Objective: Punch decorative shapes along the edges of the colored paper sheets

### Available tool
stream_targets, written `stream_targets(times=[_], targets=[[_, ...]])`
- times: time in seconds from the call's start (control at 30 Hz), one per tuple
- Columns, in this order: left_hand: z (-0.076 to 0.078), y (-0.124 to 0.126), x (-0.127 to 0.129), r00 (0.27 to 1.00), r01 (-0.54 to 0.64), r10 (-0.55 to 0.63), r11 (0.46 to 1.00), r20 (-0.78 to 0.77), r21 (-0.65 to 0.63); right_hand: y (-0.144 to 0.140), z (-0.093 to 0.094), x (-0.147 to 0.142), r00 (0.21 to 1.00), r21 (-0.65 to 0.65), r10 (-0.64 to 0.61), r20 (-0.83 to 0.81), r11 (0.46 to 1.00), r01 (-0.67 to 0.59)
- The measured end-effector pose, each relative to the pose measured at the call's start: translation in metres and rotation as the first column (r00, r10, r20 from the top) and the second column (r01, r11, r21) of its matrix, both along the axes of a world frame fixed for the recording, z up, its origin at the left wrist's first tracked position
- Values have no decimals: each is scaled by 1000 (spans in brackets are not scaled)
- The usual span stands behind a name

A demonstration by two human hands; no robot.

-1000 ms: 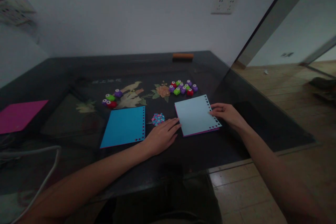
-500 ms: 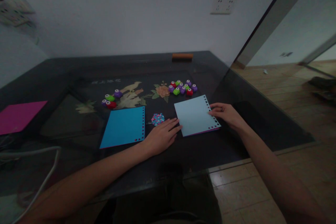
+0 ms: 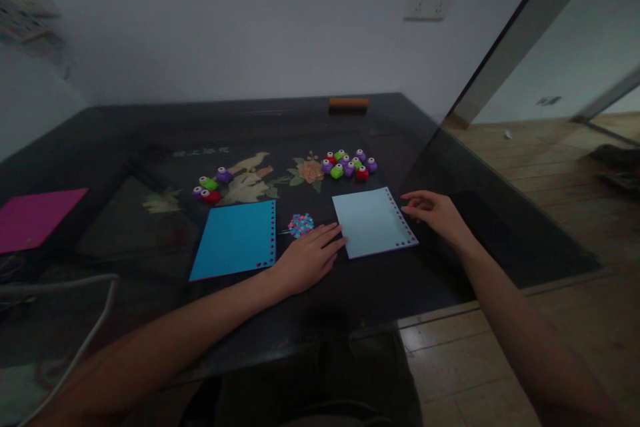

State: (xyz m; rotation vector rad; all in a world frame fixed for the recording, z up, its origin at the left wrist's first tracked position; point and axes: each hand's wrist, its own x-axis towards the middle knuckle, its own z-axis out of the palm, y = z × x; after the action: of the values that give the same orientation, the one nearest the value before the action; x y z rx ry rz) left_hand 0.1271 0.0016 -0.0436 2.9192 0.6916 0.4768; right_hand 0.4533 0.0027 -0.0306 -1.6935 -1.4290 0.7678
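Note:
A pale blue sheet of paper [image 3: 369,221] lies flat in front of me, with punched holes along its right side and lower right edge; pink shows through them. The fingertips of my left hand [image 3: 311,257] rest on its left edge, fingers stretched out. Just off its right edge is my right hand [image 3: 434,213], fingers loosely curved and apart, holding nothing that I can see. A brighter blue sheet [image 3: 237,240] with similar holes lies to the left. Between the two sheets sits a small pile of pink and blue punched pieces [image 3: 301,225].
Little eyed punches [image 3: 345,165] in red, green and purple cluster behind the pale sheet, and several more [image 3: 210,185] stand behind the blue one. A magenta sheet [image 3: 40,217] lies far left. An orange-brown roll [image 3: 349,103] is at the table's back edge; a white cable [image 3: 100,327] curves lower left.
The pale blue sheet's right side has come down flat, with pink now behind its holes. My right hand has let go and moved slightly right. My left hand stays put.

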Motion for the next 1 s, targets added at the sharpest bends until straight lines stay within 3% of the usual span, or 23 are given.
stream_targets(times=[0.17,0.37,0.5,0.6,0.77,0.9,1.0], targets=[[1,0,0,1000,0,0,1000,5,-3,2,-4,2,980,6,44,195,999,-46],[3,-1,0,1000,-3,3,1000,-16,0,3,-4,3,969,6,63,237,998,-67],[19,2,-2,1000,-3,3,1000,-17,2,5,2,-1,965,25,56,255,998,-64],[38,10,-12,999,-31,31,999,7,13,11,17,-16,955,56,81,285,993,-101],[54,40,-68,981,-183,180,982,69,50,27,50,-74,911,143,213,354,950,-278],[45,70,-135,915,-399,398,917,63,6,44,55,-143,836,164,402,374,859,-486],[33,85,-172,874,-482,482,876,57,-26,57,48,-194,703,90,515,490,773,-628]])
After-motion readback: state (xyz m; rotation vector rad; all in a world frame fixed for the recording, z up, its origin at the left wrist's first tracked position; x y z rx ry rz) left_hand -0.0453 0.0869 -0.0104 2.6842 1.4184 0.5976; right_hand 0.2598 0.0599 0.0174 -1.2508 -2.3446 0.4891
